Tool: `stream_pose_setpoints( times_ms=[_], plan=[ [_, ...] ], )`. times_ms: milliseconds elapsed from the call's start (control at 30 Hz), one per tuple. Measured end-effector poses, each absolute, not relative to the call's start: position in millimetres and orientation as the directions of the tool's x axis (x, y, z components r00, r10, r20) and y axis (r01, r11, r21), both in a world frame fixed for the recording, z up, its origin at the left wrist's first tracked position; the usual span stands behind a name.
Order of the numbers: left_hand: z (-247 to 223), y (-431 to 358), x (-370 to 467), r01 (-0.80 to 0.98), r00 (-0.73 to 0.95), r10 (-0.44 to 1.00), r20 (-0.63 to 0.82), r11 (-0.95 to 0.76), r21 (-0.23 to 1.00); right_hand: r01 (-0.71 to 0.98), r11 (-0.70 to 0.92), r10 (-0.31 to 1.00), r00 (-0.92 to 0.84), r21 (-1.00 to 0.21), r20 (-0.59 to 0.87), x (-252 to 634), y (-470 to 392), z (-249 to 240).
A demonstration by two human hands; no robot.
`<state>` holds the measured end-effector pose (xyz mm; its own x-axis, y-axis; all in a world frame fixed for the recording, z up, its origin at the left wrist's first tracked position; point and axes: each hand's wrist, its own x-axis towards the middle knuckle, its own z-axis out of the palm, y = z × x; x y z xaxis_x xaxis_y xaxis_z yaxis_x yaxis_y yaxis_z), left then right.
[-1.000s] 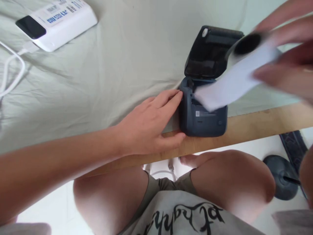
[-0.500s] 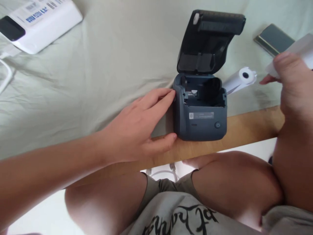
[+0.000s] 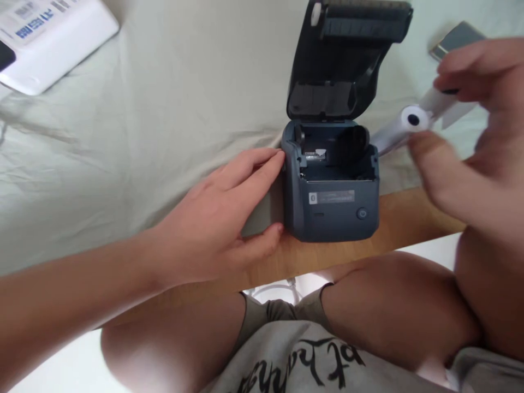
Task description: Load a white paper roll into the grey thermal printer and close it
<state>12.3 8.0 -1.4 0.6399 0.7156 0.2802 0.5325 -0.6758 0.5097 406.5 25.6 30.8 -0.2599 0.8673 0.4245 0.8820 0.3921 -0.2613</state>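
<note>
A dark blue-grey label printer (image 3: 338,218) stands near the table's front edge with its lid (image 3: 333,71) raised and its paper bay showing. My left hand (image 3: 216,213) rests against the printer's left side, fingers stretched out and thumb apart, fingertips touching the case. To the right of the printer lies a white paper roll (image 3: 391,134), its dark core hole facing right. Over that roll's right end my right hand (image 3: 483,147) is spread, thumb in front and fingers behind, slightly blurred. More white paper (image 3: 436,103) shows between its fingers and thumb, partly hidden.
A white device (image 3: 69,43) with a printed label lies at the upper left. At the upper right is a small dark flat box (image 3: 462,35), partly behind my hand. Pale cloth (image 3: 196,71) covers the table, leaving a wooden edge (image 3: 303,259) bare at the front.
My right hand has let go of the white paper it held at the right, and come left with fingers spread to the paper roll. My left hand stays at the printer. The view has shifted slightly.
</note>
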Motion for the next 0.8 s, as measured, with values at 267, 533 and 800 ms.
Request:
stream_pose_setpoints(
  times_ms=[267,533,800],
  plan=[
    [0.6,5.8,16.3,0.531,0.643,0.709,0.29,-0.686,0.498,0.905,0.413,0.872,-0.36,-0.101,0.332,394.3,30.7,38.5],
    [-3.4,7.1,15.4,0.53,0.641,0.702,0.309,-0.697,0.483,0.82,0.517,0.842,-0.436,-0.246,0.318,404.9,39.8,29.4],
    [-6.5,6.5,13.7,0.557,0.614,0.745,0.261,-0.643,0.526,0.785,0.494,0.866,-0.407,-0.373,0.291,409.4,32.7,26.3]
  ],
)
